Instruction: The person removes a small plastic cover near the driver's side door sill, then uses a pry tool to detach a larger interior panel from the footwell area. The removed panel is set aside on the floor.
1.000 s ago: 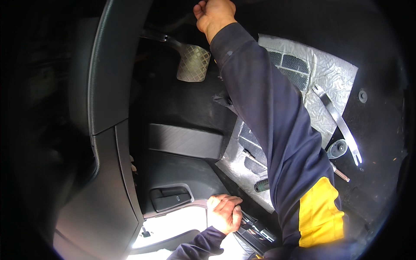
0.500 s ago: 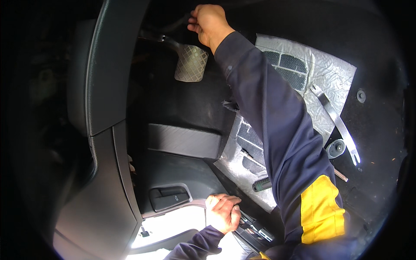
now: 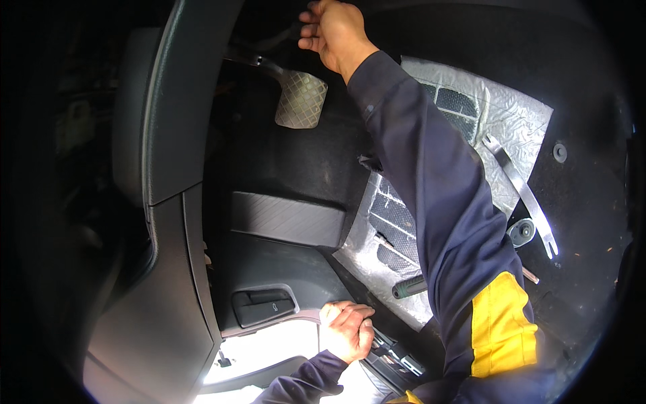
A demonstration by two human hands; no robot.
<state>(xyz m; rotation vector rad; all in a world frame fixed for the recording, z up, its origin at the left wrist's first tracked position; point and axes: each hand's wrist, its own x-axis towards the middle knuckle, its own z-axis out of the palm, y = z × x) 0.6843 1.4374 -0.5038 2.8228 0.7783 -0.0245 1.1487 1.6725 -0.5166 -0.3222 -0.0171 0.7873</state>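
Nearest, your left hand curls closed on the sill edge. Far up the footwell, your right hand closes around a dark part above the pedal; pedal arm runs up-left.

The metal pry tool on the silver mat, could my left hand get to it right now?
Probably not directly: the left hand grips the door sill edge, and the right arm stretches between it and the pry tool.

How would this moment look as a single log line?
right hand: gripping dark part above pedal | left hand: braced on sill trim
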